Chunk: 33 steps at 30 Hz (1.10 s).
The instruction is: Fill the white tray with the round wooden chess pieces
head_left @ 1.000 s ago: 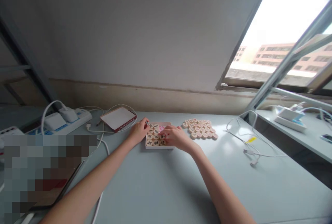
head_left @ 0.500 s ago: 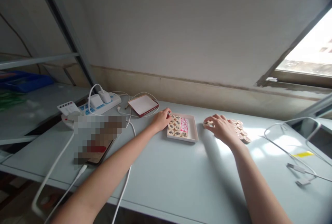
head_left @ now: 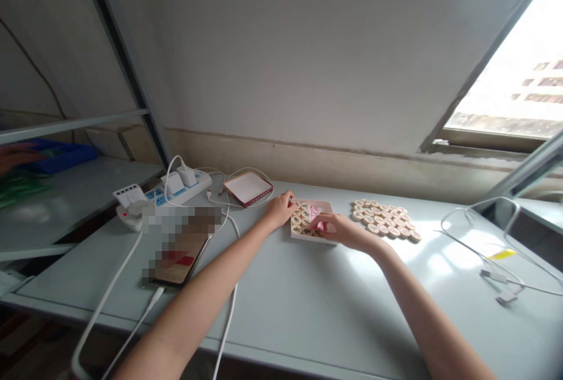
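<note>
My left hand [head_left: 280, 209] is closed on the back left corner of a shallow white box [head_left: 314, 239]. Round wooden Chinese chess pieces [head_left: 297, 221] with dark characters fill the box's left part in rows. Pink marks [head_left: 315, 213] show on its floor beside them. Over the right part of the box, my right hand [head_left: 333, 228] reaches in with its fingers pinched together, low by the front row. It seems to hold a chess piece, mostly hidden by the fingers. More chess pieces [head_left: 387, 220] lie in a flat cluster on the table to the right.
The box lid [head_left: 248, 187] lies upturned behind my left hand. A power strip [head_left: 187, 185] with plugs and a phone [head_left: 182, 257] are at left, with white cables [head_left: 233, 304] across the table. More cables [head_left: 495, 276] lie at right. Another person's hand [head_left: 15, 157] is by a blue tray [head_left: 61, 156].
My right hand has moved left from the loose chess pieces into the box, uncovering the cluster. My left hand stays at the box corner. Another person's hand has appeared at far left.
</note>
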Each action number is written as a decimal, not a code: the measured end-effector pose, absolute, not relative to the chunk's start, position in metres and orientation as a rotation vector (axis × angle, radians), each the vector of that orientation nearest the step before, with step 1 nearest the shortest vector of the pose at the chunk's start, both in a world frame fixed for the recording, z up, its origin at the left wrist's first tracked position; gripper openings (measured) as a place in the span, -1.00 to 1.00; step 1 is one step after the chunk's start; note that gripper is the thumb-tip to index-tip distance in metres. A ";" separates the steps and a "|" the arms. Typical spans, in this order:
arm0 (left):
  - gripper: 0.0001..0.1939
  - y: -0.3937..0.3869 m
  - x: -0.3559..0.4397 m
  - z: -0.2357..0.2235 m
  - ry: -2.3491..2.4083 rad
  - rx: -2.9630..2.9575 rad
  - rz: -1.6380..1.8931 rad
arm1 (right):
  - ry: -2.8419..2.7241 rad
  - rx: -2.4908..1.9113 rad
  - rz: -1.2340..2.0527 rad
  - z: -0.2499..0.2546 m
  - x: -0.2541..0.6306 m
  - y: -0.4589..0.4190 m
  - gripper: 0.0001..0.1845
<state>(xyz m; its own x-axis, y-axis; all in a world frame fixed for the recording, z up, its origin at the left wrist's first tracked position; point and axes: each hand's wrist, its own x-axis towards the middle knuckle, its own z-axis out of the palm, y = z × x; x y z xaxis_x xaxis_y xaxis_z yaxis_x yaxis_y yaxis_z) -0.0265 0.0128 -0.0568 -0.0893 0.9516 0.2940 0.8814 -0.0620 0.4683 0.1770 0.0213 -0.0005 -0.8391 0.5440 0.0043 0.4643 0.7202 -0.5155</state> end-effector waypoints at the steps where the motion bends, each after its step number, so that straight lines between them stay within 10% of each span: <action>1: -0.79 0.012 -0.027 -0.056 2.057 2.025 0.852 | -2.764 -0.834 0.815 0.001 0.177 0.020 -0.70; 8: -0.78 0.012 -0.026 -0.056 2.060 1.984 0.845 | -2.708 -0.893 1.014 -0.002 0.191 0.032 -0.72; 33: -0.78 0.012 -0.028 -0.057 2.040 2.051 0.800 | -2.626 -0.936 0.046 -0.004 0.184 0.028 -0.76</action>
<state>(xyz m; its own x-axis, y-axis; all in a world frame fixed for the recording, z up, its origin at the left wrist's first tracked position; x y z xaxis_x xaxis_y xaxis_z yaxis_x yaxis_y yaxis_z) -0.0277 0.0117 -0.0566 -0.0609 0.9616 0.2676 0.8871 -0.0708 0.4561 0.1843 0.0279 -0.0040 -0.7196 0.6186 0.3154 0.6073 0.7809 -0.1463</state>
